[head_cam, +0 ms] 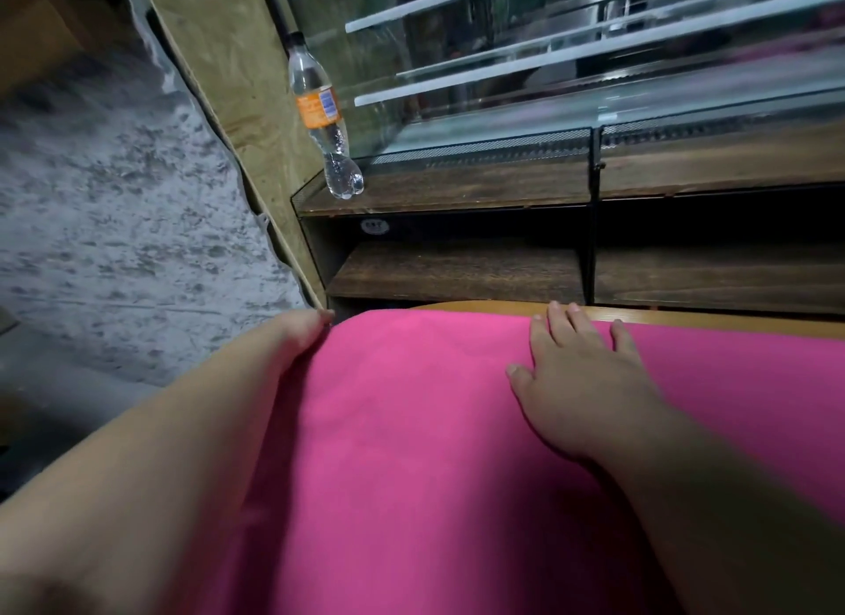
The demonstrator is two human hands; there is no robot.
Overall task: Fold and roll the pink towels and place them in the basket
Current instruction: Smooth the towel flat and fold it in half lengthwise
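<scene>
Though half hidden, left hand point(295, 335) at pink towel point(411, 431) edge.

1 pink towel point(411, 431), plain bright pink cloth, spread out flat and smooth, laid over a wooden table point(708, 319), far edge rounded at its left corner and set just short of the table's far rim, near part cut off below

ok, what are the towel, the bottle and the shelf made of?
Pink towel: likely microfibre or fleece, matte, no visible loops, drapes smoothly. Bottle: clear glossy plastic, see-through. Shelf: dark wood grain, maybe laminate; thin black frame, probably metal.
</scene>
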